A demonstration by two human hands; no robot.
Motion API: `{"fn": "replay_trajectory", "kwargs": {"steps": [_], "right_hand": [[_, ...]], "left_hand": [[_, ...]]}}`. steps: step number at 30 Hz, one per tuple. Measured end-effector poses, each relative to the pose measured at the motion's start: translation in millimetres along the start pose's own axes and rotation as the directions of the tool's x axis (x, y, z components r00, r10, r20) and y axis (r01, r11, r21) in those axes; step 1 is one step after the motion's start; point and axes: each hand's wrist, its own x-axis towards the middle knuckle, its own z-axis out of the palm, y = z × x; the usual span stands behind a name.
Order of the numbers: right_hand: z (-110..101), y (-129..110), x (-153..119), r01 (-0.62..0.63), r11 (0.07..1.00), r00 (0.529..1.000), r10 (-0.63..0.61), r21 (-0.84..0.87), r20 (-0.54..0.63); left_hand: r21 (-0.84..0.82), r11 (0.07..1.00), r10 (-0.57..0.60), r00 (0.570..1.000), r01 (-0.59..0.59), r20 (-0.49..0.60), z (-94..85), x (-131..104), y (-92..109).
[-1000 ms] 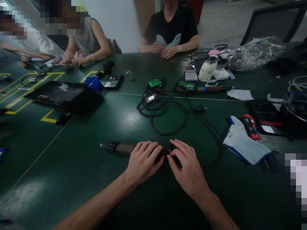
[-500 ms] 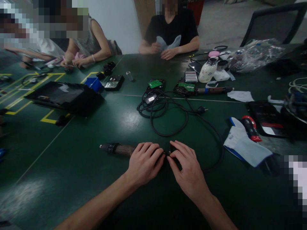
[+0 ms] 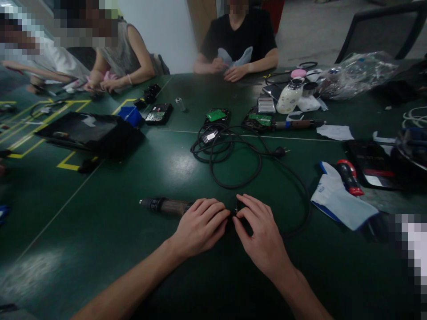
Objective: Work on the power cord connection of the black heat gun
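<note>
My left hand is wrapped over the rear end of an electric screwdriver, which lies on the green table with its tip toward the left. Close beside it, my right hand pinches a small dark cable connector between thumb and fingers. Both sets of fingertips nearly meet at the screwdriver's back end. My fingers hide most of the connector, so whether it is seated cannot be seen. From behind my right hand a black power cord curves up to a loose coil with an adapter.
Opened hard drives and a second electric screwdriver lie farther back. On the right are a glove, a red-black handle and a phone-like device. A black tray stands left. Co-workers sit across the table.
My left hand has shifted very slightly left, and the gap between the two hands' fingertips is a little wider. The right hand keeps its pinch; the screwdriver stays almost in place.
</note>
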Motion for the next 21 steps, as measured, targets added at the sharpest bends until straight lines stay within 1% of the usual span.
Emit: {"fn": "replay_trajectory", "kwargs": {"steps": [3,5,10,12,14,15,16,17,18,19,20,21], "right_hand": [[0.0,-0.5,1.0,-0.002,1.0,1.0,0.002,0.007,-0.008],[0.0,-1.0,1.4,0.0,1.0,1.0,0.0,0.011,-0.009],[-0.3,-1.9,0.5,-0.002,1.0,1.0,0.002,0.009,-0.002],[-0.1,-1.5,0.2,-0.003,1.0,1.0,0.003,0.004,-0.001],[0.7,-0.5,0.2,-0.002,1.0,1.0,0.002,0.003,-0.001],[1.4,0.2,0.2,-0.002,1.0,1.0,0.002,0.003,-0.001],[2.1,0.9,0.3,-0.001,1.0,1.0,0.001,0.005,-0.001],[2.7,1.5,0.3,-0.001,1.0,1.0,0.001,0.008,-0.002],[3.2,2.0,0.3,-0.004,1.0,1.0,0.004,0.009,0.001],[3.5,2.3,0.2,-0.005,1.0,1.0,0.005,0.01,0.0],[3.5,2.4,0.2,-0.007,1.0,1.0,0.007,0.01,-0.002],[3.2,2.1,0.2,-0.008,1.0,1.0,0.008,0.008,-0.002]], "left_hand": [[0.01,0.999,0.039,0.999,-0.039,0.013,0.1,-1.4,-1.8],[-0.003,0.999,0.047,0.999,-0.047,-0.013,1.3,-2.7,-2.6],[-0.061,0.998,-0.007,0.996,0.001,-0.092,2.4,-3.5,-1.9],[-0.123,0.992,-0.014,0.989,-0.004,-0.149,-1.4,-1.6,0.2],[-0.246,0.968,0.001,0.976,-0.056,-0.219,-9.0,1.9,5.8],[-0.332,0.939,0.008,0.97,-0.092,-0.244,-14.2,3.9,10.8],[-0.434,0.891,0.028,0.97,-0.134,-0.241,-20.1,5.6,17.5],[-0.548,0.82,0.054,0.976,-0.164,-0.211,-26.5,6.7,25.9],[-0.665,0.728,0.082,0.984,-0.166,-0.156,-33.3,6.8,35.8],[-0.753,0.641,0.145,0.987,-0.15,-0.073,-40.4,5.6,46.8],[-0.804,0.582,0.233,0.972,-0.122,0.021,-47.5,3.0,58.3],[-0.811,0.575,0.267,0.962,-0.106,0.064,-54.8,-1.1,69.7]]}}
